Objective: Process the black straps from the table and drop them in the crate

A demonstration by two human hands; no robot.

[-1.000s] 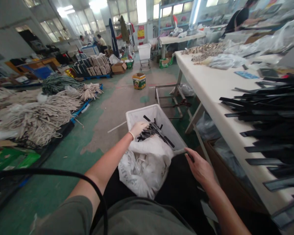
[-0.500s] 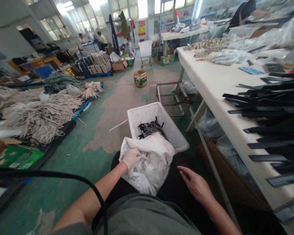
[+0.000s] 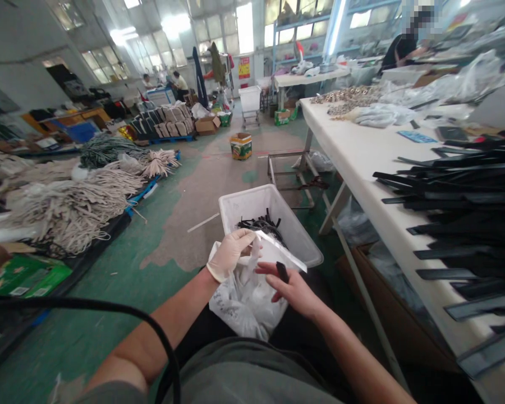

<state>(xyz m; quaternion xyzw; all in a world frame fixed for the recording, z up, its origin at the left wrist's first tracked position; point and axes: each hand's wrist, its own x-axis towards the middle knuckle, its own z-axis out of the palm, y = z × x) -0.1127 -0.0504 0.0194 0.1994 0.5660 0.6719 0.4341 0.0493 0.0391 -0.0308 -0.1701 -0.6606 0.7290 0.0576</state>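
My left hand (image 3: 231, 252), in a thin pale glove, pinches a thin, shiny plastic bag (image 3: 284, 251) by its edge and holds it up. My bare right hand (image 3: 292, 286) is close beside it, its fingers near the hanging plastic. A small black piece (image 3: 282, 272) sticks up between the right hand's fingers; its kind is unclear. On my lap lies a white woven sack (image 3: 229, 306) with crumpled clear plastic in its mouth. Just past it stands a white plastic tub (image 3: 294, 224) holding black straps (image 3: 261, 221).
On the right, a white table (image 3: 345, 134) bears many black strips (image 3: 458, 196), metal fittings (image 3: 349, 95) and gloves. A metal frame (image 3: 292, 174) stands beneath its far end. Bundles of beige cord (image 3: 67, 196) lie on the left. A black cable (image 3: 109, 307) crosses the lower left.
My left hand has risen from the sack with the plastic in its pinch. My right hand has moved left and forward, from beside my lap to the plastic, with the black piece.
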